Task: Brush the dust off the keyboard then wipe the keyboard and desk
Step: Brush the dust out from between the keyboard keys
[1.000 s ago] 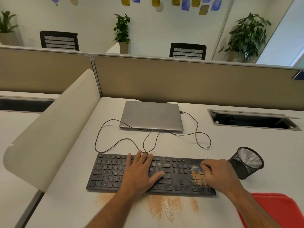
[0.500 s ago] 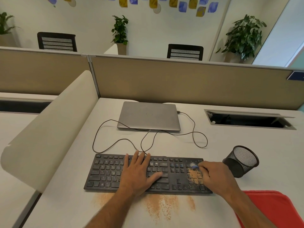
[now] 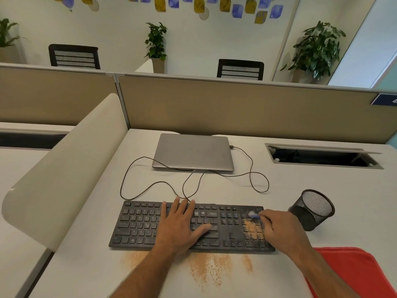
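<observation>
Keyboard (image 3: 191,225): black, on the desk (image 3: 300,181) before me, mostly brushed; orange dust (image 3: 252,227) left on the number pad only. Left hand (image 3: 182,224): fingers straight and spread, pressing flat on the middle keys. Right hand (image 3: 281,227): fingers curled round a small blue brush (image 3: 254,216), its tip at the pad's top. Desk: swept dust lies in patches along the keyboard's near edge. Outstanding, by my reckoning: the pad, then all wiping. Red cloth (image 3: 352,274): at my right, untouched.
</observation>
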Motion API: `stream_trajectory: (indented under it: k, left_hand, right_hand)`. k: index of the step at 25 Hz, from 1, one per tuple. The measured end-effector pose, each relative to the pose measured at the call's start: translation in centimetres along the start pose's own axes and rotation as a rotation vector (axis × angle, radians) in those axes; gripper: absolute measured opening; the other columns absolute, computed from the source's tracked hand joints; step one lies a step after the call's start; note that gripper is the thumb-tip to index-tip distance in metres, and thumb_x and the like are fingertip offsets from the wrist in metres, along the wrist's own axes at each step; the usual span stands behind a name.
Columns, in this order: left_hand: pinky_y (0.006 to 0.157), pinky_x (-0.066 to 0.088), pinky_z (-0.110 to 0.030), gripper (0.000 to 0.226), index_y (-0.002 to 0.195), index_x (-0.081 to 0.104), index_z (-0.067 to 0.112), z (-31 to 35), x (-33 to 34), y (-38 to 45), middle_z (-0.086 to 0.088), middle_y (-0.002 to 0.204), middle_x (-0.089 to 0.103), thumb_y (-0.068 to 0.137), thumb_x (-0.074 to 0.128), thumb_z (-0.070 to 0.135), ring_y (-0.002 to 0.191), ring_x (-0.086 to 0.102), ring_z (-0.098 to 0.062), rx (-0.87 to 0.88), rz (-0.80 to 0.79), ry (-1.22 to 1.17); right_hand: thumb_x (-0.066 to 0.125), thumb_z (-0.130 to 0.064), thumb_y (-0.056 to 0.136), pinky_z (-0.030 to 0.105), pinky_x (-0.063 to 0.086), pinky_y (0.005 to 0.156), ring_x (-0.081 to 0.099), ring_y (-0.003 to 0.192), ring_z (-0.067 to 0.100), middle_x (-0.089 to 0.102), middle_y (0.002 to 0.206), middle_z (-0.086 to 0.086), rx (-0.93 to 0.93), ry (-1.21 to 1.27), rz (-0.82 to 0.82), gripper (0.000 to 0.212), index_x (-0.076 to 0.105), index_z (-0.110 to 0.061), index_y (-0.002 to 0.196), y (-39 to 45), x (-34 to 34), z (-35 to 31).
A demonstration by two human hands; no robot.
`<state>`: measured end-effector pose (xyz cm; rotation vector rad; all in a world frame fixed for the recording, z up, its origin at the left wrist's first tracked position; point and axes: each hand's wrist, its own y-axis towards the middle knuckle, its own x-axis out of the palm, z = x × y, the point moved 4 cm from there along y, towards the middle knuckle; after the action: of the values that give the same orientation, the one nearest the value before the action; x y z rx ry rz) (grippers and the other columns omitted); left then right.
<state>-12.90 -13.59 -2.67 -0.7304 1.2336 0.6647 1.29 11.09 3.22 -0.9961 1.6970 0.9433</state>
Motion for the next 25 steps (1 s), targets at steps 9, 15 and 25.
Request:
stream_trajectory:
  k: [9, 15, 25]
  left_hand:
    - [0.122, -0.01, -0.055, 0.099, 0.16, 0.003, 0.03, 0.1, -0.1, 0.0, 0.004, 0.168, 0.007, 0.083, 0.009, 0.091, 0.154, -0.007, -0.02, -0.003, -0.009, 0.002]
    - [0.122, -0.011, -0.055, 0.1, 0.16, 0.002, 0.03, 0.1, 0.0, 0.1, 0.003, 0.168, 0.006, 0.082, 0.009, 0.092, 0.154, -0.007, -0.021, -0.002, -0.018, -0.002]
    - [0.122, -0.011, -0.054, 0.1, 0.16, 0.001, 0.03, 0.1, 0.0, 0.1, 0.003, 0.168, 0.005, 0.081, 0.009, 0.092, 0.154, -0.008, -0.021, -0.008, -0.025, -0.004]
  right_hand:
    - [0.06, -0.017, 0.087, 0.011, 0.038, 0.051, 0.057, 0.057, 0.008, 0.067, 0.07, -0.01, -0.043, 0.044, -0.003, 0.013, 0.07, -0.024, 0.087, -0.5, 0.5, -0.6]
    - [0.06, -0.02, 0.088, 0.01, 0.04, 0.052, 0.059, 0.06, 0.009, 0.071, 0.076, -0.008, -0.032, 0.033, 0.027, 0.014, 0.072, -0.024, 0.094, -0.6, 0.6, -0.8]
    - [0.056, -0.023, 0.088, 0.006, 0.035, 0.054, 0.057, 0.059, 0.008, 0.069, 0.074, -0.009, -0.049, 0.069, 0.061, 0.017, 0.073, -0.021, 0.092, -0.5, 0.7, -0.9]
